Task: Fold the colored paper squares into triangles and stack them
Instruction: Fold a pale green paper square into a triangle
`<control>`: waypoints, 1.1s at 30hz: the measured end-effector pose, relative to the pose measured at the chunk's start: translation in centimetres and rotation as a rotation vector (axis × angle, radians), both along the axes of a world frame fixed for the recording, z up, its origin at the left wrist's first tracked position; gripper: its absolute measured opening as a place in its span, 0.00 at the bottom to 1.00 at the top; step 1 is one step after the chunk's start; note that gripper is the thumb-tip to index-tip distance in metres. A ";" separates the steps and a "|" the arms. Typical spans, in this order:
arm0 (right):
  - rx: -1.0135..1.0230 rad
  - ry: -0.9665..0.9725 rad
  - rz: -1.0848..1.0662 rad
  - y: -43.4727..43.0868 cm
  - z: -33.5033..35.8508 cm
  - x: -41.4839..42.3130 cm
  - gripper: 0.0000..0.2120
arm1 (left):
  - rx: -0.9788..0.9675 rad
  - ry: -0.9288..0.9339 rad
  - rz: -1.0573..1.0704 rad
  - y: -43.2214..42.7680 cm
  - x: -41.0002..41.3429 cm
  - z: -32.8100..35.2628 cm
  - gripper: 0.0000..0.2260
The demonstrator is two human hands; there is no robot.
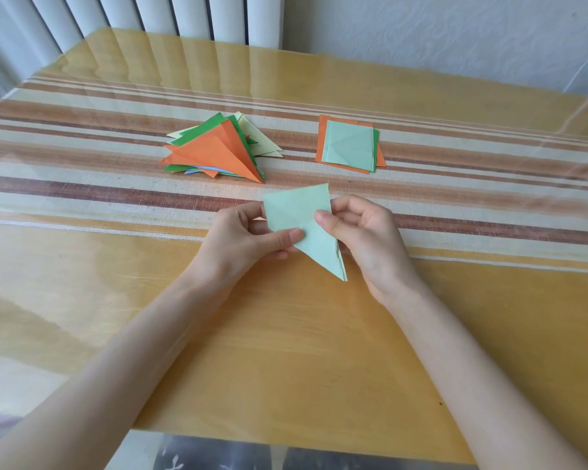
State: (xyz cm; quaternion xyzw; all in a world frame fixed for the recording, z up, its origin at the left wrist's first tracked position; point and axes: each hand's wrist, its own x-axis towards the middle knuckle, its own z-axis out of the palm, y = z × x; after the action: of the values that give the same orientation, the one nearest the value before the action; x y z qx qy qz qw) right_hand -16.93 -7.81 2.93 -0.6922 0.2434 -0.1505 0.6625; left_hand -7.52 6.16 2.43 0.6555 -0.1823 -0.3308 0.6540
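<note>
A light green paper [302,228] is held up in the air, just above the table [286,334], close to the person. It is folded into a triangle, with one long point aimed down toward the person. Along its right side the two edges do not quite match, and a thin gap shows between them.

The left hand [248,235] pinches the paper at its left side, thumb on top and the other fingers curled under. The right hand [360,232] pinches the right edge the same way. Both hands hold only this paper.

Farther back on the left is the pile [218,149] of done triangles, orange on top, with green, pale yellow and blue poking out. It is messy and fanned out. On the right is the stack [350,144] of squares not yet folded, a light green one on top of orange.

What could go wrong? If the fold gets pressed flat now, the uneven edges may stay crooked. The pile looks loose, so dropping this triangle on it carelessly could make the papers slide apart.
</note>
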 end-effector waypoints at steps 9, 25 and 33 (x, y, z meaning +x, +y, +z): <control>-0.406 0.115 0.147 -1.8 -0.6 -1.0 0.07 | 0.171 -0.233 -0.104 1.3 2.0 -0.2 0.05; -0.903 -0.068 0.206 -1.7 -2.8 -1.0 0.07 | 0.293 -0.927 -0.205 0.9 2.2 -1.3 0.22; -1.324 -0.240 0.238 -2.1 -3.3 -1.5 0.10 | 0.308 -1.410 -0.242 1.7 2.1 -2.2 0.14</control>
State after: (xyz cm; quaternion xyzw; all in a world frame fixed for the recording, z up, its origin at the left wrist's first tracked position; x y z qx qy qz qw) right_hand -18.45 -9.89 -0.37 -0.9522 -0.0528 -0.2693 0.1339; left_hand -5.40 7.81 0.23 0.7724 -0.5827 0.0777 0.2406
